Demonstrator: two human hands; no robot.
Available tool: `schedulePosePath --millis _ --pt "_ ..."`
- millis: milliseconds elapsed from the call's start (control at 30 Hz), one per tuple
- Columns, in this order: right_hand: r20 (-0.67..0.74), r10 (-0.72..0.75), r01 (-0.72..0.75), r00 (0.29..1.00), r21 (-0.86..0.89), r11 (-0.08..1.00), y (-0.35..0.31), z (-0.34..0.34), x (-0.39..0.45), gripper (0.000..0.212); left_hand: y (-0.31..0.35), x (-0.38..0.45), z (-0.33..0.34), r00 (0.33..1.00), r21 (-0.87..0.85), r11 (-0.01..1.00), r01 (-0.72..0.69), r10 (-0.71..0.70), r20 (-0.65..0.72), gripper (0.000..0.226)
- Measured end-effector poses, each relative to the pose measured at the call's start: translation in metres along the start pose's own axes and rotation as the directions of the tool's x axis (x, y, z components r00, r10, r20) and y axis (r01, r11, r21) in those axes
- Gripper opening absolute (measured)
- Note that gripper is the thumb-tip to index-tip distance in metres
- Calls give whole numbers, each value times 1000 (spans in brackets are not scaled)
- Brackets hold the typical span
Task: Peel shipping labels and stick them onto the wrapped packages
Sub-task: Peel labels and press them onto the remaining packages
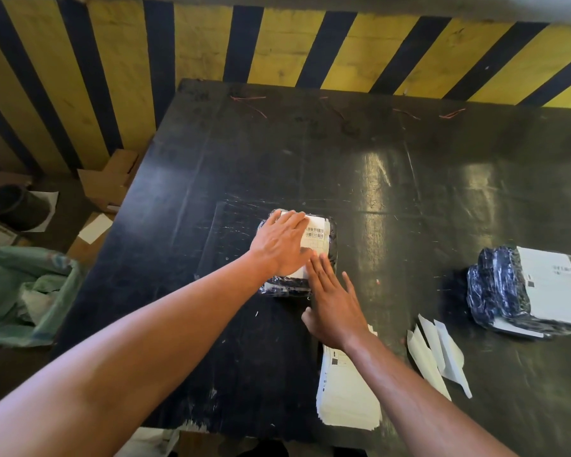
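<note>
The small package wrapped in glossy black plastic film (297, 285) lies near the middle of the table, with a white rectangular shipping label (317, 235) on its top face; your left hand (282, 244) lies flat across that label, palm down, fingers stretched and held close together, gripping nothing; your right hand (335, 306) is flat too, fingers spread wide, its fingertips (323, 260) pressing the label's near edge while the palm sits over the table just beside the package; both forearms reach in bare from the lower edge. Barcodes show on the label, but the print is too small to read. Under your right wrist lies a stack of white label sheets (346, 404) with small black squares printed near the top; just to its right lie several peeled white backing strips (439, 354); further right sits a larger black-wrapped package bearing a white label (524, 291), its text blurred. The scuffed, shiny black tabletop (244, 153) stands against a yellow-and-black striped wall (211, 44); on the floor to the left are a green sack (23, 291), brown cardboard pieces (109, 183) and a dark round bucket (10, 206).
</note>
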State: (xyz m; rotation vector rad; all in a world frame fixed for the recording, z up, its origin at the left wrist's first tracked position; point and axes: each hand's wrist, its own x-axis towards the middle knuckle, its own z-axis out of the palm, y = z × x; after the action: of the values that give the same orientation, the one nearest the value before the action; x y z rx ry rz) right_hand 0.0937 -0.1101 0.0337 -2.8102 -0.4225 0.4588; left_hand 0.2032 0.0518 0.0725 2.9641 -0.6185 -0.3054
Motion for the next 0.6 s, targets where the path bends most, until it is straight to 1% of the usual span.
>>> schedulePosePath --millis 100,200,267,300,367,400,433,467,500,533,567,600 --pt "-13 -22 23 1000 12 1000 0 -2 2 97 -6 5 2 996 -49 996 77 -75 51 73" --pt "-37 -46 48 998 52 997 2 -3 3 98 -22 7 5 986 -24 988 151 -149 76 74" --pt "-32 -37 39 999 50 998 3 -4 1 99 -30 7 9 975 -47 977 206 -201 97 77" --pt "-20 -34 34 999 44 998 4 -4 2 99 -34 5 11 969 -95 967 237 -227 101 78" --pt "-18 -49 50 999 88 995 5 -4 4 96 -39 -6 13 951 -268 912 310 -295 95 82" --pt "-53 -62 70 997 166 984 6 -5 5 94 -39 -15 15 932 -366 859 359 -351 90 85" --pt "-124 -54 86 991 270 959 6 -6 5 91 -38 -24 17 905 -454 794 406 -417 79 88" --pt "-213 -5 86 977 371 925 7 -6 6 88 -37 -34 20 871 -521 727 447 -487 69 87" --pt "-298 82 62 951 445 893 9 -6 6 85 -35 -44 23 834 -572 664 481 -548 65 83" --pt "-350 199 5 915 504 863 10 -8 7 81 -33 -53 26 802 -613 607 506 -592 76 75" --pt "-346 319 -79 882 559 825 11 -10 8 76 -31 -61 30 780 -649 552 523 -617 103 66" --pt "-283 414 -178 865 598 781 12 -13 12 72 -29 -66 36 768 -684 497 533 -624 145 59"
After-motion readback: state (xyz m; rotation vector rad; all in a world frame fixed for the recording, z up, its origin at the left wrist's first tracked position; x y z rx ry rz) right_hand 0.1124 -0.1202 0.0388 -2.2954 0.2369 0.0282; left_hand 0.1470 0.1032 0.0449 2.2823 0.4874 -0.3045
